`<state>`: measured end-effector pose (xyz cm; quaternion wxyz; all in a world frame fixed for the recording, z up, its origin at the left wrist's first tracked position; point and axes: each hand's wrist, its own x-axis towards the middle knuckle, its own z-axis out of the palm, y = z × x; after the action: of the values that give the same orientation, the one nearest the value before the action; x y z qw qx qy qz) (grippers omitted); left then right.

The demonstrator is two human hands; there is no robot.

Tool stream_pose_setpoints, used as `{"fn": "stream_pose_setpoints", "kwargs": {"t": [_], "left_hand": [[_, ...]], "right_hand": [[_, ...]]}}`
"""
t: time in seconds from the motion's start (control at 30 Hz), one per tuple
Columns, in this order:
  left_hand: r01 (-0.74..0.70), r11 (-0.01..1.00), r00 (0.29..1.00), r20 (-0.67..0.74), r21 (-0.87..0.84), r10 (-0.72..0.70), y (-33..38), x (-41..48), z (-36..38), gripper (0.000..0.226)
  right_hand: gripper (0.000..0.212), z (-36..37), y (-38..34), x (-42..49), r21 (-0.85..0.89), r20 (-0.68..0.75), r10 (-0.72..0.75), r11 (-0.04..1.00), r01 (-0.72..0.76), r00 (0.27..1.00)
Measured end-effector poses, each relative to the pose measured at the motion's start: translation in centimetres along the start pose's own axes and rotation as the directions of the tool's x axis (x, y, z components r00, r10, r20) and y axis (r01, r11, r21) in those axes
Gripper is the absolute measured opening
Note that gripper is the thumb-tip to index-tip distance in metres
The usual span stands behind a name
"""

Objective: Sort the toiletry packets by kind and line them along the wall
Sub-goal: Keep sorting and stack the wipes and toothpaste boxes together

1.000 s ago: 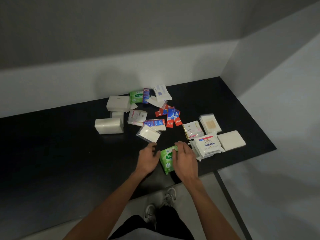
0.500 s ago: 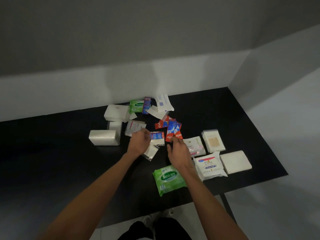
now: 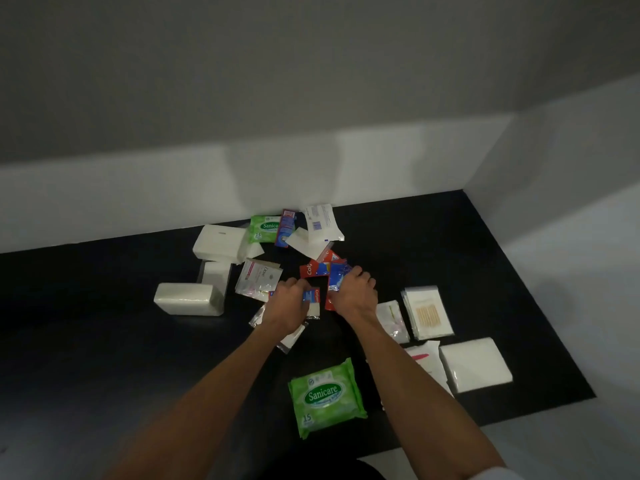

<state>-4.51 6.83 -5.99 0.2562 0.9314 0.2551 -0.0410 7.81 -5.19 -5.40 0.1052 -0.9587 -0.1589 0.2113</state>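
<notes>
Toiletry packets lie scattered on a black table (image 3: 104, 341). My left hand (image 3: 289, 303) curls over a small red-and-blue toothpaste sachet (image 3: 313, 295) in the middle of the pile. Just to its right, my right hand (image 3: 353, 292) pinches another blue-and-red toothpaste sachet (image 3: 336, 277). More red toothpaste sachets (image 3: 313, 269) lie just beyond the hands. A green Sanicare wipes pack (image 3: 323, 396) sits near the front edge, between my forearms. A second green wipes pack (image 3: 265, 227) lies by the back wall.
White tissue packs (image 3: 187, 298) (image 3: 220, 242) lie at left, another white pack (image 3: 474, 363) at right. A clear packet of cotton buds (image 3: 427, 311), Dove sachets (image 3: 259, 277) and white packets (image 3: 322, 221) surround the hands. Walls (image 3: 346, 168) close the back and right.
Both hands left the green wipes pack near the front edge and reached forward into the pile, where each has closed on a toothpaste sachet. The camera moved closer.
</notes>
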Motion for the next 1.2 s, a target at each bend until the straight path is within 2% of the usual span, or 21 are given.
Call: {"fn": "stream_pose_setpoints", "kwargs": {"t": [0.13,0.27,0.33,0.43,0.5,0.6,0.7,0.87,1.0,1.07,1.2], "left_hand": [[0.006,1.0,1.0,0.028,-0.017,-0.006,-0.6,0.0,-0.1,0.04],[0.002,0.995,1.0,0.003,-0.095,-0.002,-0.3,0.1,-0.6,0.04],[-0.012,0.984,0.996,-0.085,-0.178,-0.003,0.2,0.0,-1.1,0.048],[-0.107,0.963,0.966,-0.254,-0.247,0.042,1.0,-0.1,-2.5,0.057],[-0.164,0.96,0.969,-0.218,-0.228,0.114,1.3,0.1,-3.7,0.055],[-0.191,0.942,0.981,-0.038,-0.274,0.188,1.6,0.6,-5.3,0.042],[-0.108,0.884,0.987,0.057,-0.455,0.15,1.7,0.3,-6.3,0.029],[0.041,0.709,0.999,0.033,-0.704,-0.025,1.0,-0.4,-6.3,0.021],[0.087,0.563,0.987,-0.004,-0.822,-0.159,1.3,-1.3,-5.9,0.025],[0.11,0.55,0.985,0.018,-0.828,-0.171,1.0,-1.6,-5.5,0.029],[0.105,0.57,0.993,0.058,-0.815,-0.1,0.5,-2.7,-5.1,0.031]], "right_hand": [[0.09,-0.3,-0.2,0.1,0.097,0.022,-0.005,0.995,0.003,1.0],[0.058,-1.6,-0.2,0.3,0.119,0.042,-0.09,0.989,0.084,0.995],[0.049,-2.5,-0.1,0.4,0.12,0.059,-0.166,0.98,0.158,0.984],[0.04,-4.1,0.2,0.4,0.165,0.137,-0.321,0.94,0.298,0.937],[0.038,-5.3,0.2,0.1,0.252,0.164,-0.43,0.888,0.384,0.888],[0.041,-7.5,0.2,-0.6,0.393,0.133,-0.52,0.809,0.437,0.844],[0.05,-8.9,0.1,-1.3,0.537,0.059,-0.515,0.739,0.407,0.855],[0.048,-8.2,0.1,-2.5,0.767,-0.082,-0.37,0.57,0.296,0.925],[0.035,-7.0,-0.4,-3.9,0.901,0.019,-0.257,0.423,0.095,0.966],[0.029,-6.3,-0.8,-4.5,0.882,0.022,-0.238,0.462,0.093,0.971],[0.027,-4.7,-1.8,-5.3,0.757,-0.079,-0.199,0.626,0.189,0.977]]}}
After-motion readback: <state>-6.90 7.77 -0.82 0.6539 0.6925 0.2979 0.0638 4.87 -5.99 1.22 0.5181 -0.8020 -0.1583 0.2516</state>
